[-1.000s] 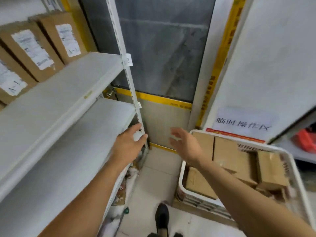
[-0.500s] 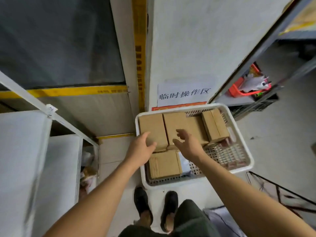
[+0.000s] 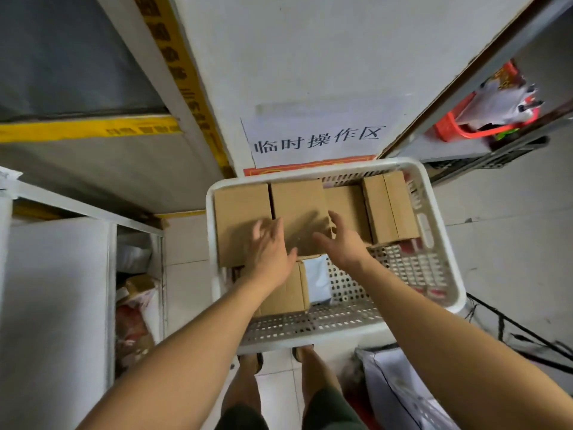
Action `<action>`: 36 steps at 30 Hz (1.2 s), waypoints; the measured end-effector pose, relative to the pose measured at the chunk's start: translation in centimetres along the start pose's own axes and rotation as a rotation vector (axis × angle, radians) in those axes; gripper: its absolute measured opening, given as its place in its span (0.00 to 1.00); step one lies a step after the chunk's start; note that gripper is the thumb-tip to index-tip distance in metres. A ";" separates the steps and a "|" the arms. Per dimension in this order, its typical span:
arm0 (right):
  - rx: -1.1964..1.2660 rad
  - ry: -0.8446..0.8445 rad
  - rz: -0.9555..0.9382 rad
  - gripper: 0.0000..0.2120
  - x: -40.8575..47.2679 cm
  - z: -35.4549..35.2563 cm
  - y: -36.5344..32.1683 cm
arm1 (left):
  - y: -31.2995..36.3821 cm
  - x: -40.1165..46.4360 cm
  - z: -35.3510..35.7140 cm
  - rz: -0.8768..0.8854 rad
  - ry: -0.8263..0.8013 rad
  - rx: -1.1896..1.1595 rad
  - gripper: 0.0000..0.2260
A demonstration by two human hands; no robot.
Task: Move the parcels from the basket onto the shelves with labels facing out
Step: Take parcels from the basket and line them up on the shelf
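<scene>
A white perforated basket (image 3: pixel 440 268) stands on the floor against the wall and holds several brown cardboard parcels. My left hand (image 3: pixel 269 246) reaches in with fingers spread over the gap between the left parcel (image 3: pixel 238 212) and the middle parcel (image 3: pixel 299 203). My right hand (image 3: pixel 344 240) hovers open at the middle parcel's right edge. Neither hand grips anything. Another parcel (image 3: pixel 390 206) lies at the basket's right. A lower parcel (image 3: pixel 288 293) and a white bag (image 3: pixel 317 279) lie under my left wrist. White shelves (image 3: pixel 55 290) stand at left.
A paper sign with Chinese characters (image 3: pixel 316 138) hangs on the wall behind the basket. A red basket (image 3: pixel 459 128) sits on a rack at right. Bagged goods (image 3: pixel 136 311) lie under the left shelves. A grey bag (image 3: pixel 400 386) lies by my feet.
The view swung from the shelves down to the basket. Both hands moved from the shelf post into the basket and now sit over the middle parcel.
</scene>
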State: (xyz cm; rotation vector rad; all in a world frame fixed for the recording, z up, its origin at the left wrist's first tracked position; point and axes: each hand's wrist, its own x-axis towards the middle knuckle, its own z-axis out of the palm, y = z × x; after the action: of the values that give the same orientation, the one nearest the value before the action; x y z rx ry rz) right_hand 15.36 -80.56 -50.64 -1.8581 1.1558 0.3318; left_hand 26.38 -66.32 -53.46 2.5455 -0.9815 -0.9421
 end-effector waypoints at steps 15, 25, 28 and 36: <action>0.380 -0.137 0.041 0.65 4.9 -1.3 4.8 | 5.9 -0.2 2.8 -0.263 0.192 -0.809 0.28; 0.350 -0.105 0.124 0.69 7.3 -1.6 6.9 | 7.0 0.5 2.8 -0.216 0.075 -0.880 0.32; 0.543 -0.170 0.080 0.63 4.9 -3.4 5.5 | 6.2 0.2 1.8 -0.181 0.161 -0.870 0.26; 0.908 -0.579 -0.001 0.48 -1.2 -9.1 3.2 | 4.8 -3.1 -5.4 -0.331 0.087 -1.236 0.29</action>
State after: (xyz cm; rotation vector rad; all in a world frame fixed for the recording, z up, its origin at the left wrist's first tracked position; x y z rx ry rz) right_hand 10.12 -87.65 -46.58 -0.8760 0.7091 0.2537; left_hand 25.79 -67.77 -45.76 1.6262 0.1331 -1.0285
